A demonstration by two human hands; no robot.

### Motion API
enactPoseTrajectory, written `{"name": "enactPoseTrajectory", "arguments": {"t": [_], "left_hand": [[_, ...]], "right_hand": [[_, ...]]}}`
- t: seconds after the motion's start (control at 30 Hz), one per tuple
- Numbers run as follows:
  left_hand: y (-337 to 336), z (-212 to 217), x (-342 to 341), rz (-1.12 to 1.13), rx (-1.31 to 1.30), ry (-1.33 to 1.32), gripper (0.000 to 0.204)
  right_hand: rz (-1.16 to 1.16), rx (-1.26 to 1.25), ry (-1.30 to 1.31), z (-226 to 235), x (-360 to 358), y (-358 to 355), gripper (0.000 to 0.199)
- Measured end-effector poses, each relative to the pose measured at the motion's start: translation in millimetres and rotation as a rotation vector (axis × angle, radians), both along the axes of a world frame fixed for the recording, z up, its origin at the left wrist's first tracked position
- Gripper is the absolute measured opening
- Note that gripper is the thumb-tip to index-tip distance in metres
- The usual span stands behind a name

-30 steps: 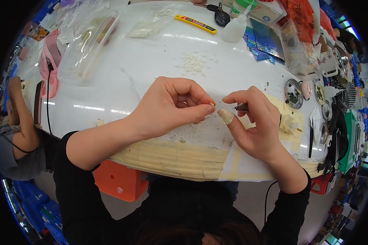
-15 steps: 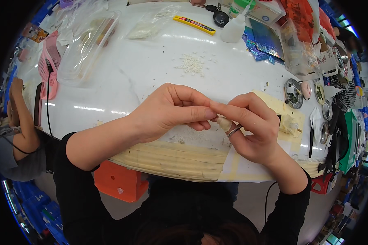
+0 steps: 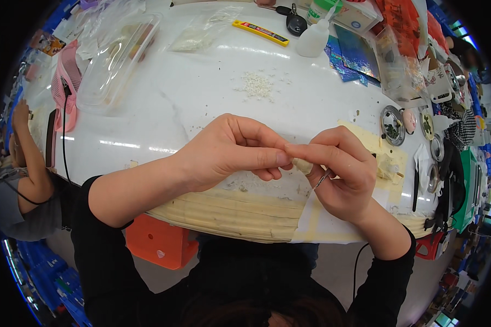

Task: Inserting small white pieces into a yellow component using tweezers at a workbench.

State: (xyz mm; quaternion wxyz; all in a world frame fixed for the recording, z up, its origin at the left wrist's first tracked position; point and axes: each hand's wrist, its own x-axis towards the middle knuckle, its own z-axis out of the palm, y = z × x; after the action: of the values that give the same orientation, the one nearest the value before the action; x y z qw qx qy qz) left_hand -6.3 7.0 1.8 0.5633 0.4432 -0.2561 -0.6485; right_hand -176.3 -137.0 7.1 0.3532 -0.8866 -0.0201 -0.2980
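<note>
Pinching the pale lump [image 3: 301, 165] between left hand [image 3: 232, 150] and right hand [image 3: 341, 171] fingertips, keep pressure light so it holds shape.

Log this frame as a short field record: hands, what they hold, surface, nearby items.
left hand: pinches a small pale lump by thumb and forefinger
right hand: fingers on the same lump, also holds a thin metal tool
surface: white table, taped front edge
nearby: heap of white grains, yellow utility knife, white squeeze bottle
</note>
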Motion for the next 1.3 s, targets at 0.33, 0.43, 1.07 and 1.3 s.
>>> {"name": "enactPoseTrajectory", "arguments": {"t": [0.33,0.43,1.07,1.3], "left_hand": [[3,1,-4,0.111,-0.094,-0.204,0.01],[3,1,-5,0.128,-0.098,-0.253,0.01],[7,-3,-9,0.195,-0.316,-0.669,0.009],[5,-4,-10,0.254,-0.448,-0.886,0.012]], "right_hand": [[0.01,0.045,-0.003,-1,1,1,0.054],[-0.012,0.044,0.018,0,0,1,0.054],[-0.037,0.073,0.07,0,3,3,0.022],[-0.042,0.107,0.099,1,2,5,0.021]]}}
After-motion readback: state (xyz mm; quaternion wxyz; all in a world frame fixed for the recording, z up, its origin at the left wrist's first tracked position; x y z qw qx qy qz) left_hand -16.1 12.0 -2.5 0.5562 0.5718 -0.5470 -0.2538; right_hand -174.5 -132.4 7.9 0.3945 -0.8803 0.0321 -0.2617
